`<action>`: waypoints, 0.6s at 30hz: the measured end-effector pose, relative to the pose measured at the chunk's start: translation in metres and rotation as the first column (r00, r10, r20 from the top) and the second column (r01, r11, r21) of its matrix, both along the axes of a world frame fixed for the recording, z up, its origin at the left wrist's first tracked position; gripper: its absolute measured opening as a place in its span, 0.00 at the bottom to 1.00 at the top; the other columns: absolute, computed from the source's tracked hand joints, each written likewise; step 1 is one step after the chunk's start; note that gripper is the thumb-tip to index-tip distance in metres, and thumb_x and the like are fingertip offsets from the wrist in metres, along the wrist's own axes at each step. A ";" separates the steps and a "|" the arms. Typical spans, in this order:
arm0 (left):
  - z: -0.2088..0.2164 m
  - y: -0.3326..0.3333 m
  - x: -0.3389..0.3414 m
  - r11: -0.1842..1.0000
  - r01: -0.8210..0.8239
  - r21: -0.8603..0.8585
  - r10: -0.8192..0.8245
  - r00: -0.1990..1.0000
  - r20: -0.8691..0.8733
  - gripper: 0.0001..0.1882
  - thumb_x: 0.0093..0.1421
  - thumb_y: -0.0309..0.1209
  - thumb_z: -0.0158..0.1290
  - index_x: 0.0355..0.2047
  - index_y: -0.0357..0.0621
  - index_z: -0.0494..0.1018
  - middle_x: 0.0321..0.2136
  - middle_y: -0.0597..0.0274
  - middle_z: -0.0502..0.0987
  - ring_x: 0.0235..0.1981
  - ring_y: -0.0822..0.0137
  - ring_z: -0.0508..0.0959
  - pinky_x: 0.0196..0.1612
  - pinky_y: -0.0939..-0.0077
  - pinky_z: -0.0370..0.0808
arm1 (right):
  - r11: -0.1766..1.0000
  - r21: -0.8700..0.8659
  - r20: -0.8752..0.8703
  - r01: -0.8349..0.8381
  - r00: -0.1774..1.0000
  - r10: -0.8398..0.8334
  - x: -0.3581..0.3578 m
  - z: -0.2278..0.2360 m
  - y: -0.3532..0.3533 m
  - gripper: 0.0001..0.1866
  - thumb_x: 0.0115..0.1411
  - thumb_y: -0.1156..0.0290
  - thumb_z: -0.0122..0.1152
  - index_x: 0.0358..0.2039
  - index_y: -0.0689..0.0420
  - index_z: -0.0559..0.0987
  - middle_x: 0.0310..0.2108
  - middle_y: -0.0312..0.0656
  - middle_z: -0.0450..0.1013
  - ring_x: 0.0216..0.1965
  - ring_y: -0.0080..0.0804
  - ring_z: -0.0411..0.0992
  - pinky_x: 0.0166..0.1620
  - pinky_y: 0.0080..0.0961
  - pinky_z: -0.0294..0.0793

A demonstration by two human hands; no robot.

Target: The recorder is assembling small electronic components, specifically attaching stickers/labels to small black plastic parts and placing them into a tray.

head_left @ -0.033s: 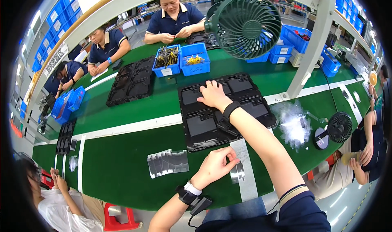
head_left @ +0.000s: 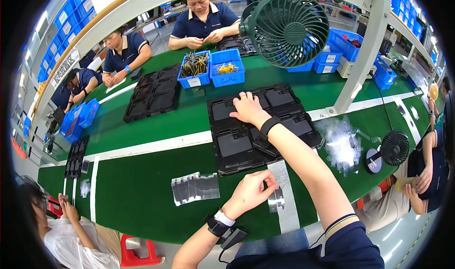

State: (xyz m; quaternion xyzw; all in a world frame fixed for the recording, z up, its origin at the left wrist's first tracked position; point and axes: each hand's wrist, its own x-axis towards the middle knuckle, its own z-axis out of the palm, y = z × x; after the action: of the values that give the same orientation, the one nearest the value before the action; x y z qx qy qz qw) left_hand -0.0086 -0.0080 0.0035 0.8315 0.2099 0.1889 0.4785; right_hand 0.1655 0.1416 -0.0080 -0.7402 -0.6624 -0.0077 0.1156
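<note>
My right hand (head_left: pixel 249 109) rests with spread fingers on the upper part of a black plastic tray (head_left: pixel 220 165), over its flat dark panels (head_left: pixel 235 143). Across the tray's lower right compartment lies a dark piece, partly covered by my forearm. My left hand (head_left: pixel 251 192), in front of the tray's near edge, pinches at the top of a small clear film strip (head_left: pixel 276 201) with dark patches, over a white stripe on the table. Exactly how the fingertips meet the film is hard to see. Left of that hand, several clear-and-dark film strips (head_left: pixel 195 188) lie overlapped.
A heap of clear film scraps (head_left: pixel 342 148) and a small black fan (head_left: pixel 394 148) stand to the right. Beyond are another black tray (head_left: pixel 151 94), blue bins (head_left: pixel 227 79), a larger green fan (head_left: pixel 289 32) and a white post (head_left: pixel 358 56). Co-workers sit around the green table.
</note>
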 end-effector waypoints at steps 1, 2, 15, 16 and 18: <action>0.000 0.000 0.000 1.000 0.006 0.005 -0.006 1.000 0.013 0.08 0.50 0.28 0.58 0.25 0.40 0.70 0.17 0.67 0.72 0.11 0.81 0.64 0.16 0.85 0.61 | 1.000 0.011 -0.051 0.002 0.999 -0.001 -0.001 0.003 0.003 0.26 0.47 0.58 0.64 0.43 0.57 0.70 0.48 0.48 0.62 0.52 0.46 0.59 0.49 0.46 0.63; -0.001 0.000 0.000 1.000 0.014 0.011 -0.014 1.000 0.027 0.07 0.50 0.27 0.58 0.25 0.39 0.70 0.17 0.67 0.72 0.11 0.81 0.64 0.16 0.85 0.61 | 1.000 0.010 -0.053 -0.003 0.999 0.003 -0.001 0.004 0.004 0.26 0.47 0.58 0.64 0.43 0.57 0.70 0.48 0.48 0.62 0.52 0.46 0.59 0.49 0.46 0.63; 0.011 0.012 -0.006 0.755 -0.627 0.190 0.460 0.714 0.528 0.19 0.44 0.21 0.59 0.38 0.40 0.67 0.40 0.59 0.66 0.30 0.73 0.68 0.31 0.82 0.64 | 0.871 0.364 -0.390 -0.331 0.795 0.465 -0.004 0.051 -0.136 0.08 0.48 0.72 0.59 0.26 0.58 0.69 0.23 0.44 0.72 0.29 0.43 0.72 0.32 0.35 0.69; 0.014 0.012 -0.005 0.724 -0.662 0.197 0.490 0.693 0.529 0.22 0.44 0.22 0.59 0.41 0.40 0.66 0.43 0.58 0.65 0.34 0.70 0.68 0.34 0.80 0.65 | 0.890 0.325 -0.432 -0.321 0.787 0.441 0.000 0.049 -0.157 0.08 0.48 0.72 0.60 0.27 0.58 0.70 0.23 0.43 0.72 0.29 0.41 0.72 0.32 0.34 0.70; 0.017 0.015 -0.005 0.827 -0.513 0.231 0.407 0.829 0.384 0.23 0.45 0.24 0.60 0.43 0.42 0.66 0.39 0.60 0.71 0.36 0.70 0.71 0.38 0.78 0.67 | 0.931 0.226 -0.522 -0.287 0.771 0.364 0.006 0.041 -0.187 0.08 0.47 0.73 0.61 0.27 0.58 0.71 0.24 0.43 0.72 0.29 0.40 0.73 0.33 0.31 0.70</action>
State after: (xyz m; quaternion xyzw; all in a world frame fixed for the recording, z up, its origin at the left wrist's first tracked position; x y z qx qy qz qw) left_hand -0.0139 0.0066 0.0205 0.7803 0.2927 0.4631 0.3017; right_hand 0.1711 -0.0457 0.0328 -0.5744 -0.7159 0.1836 0.3518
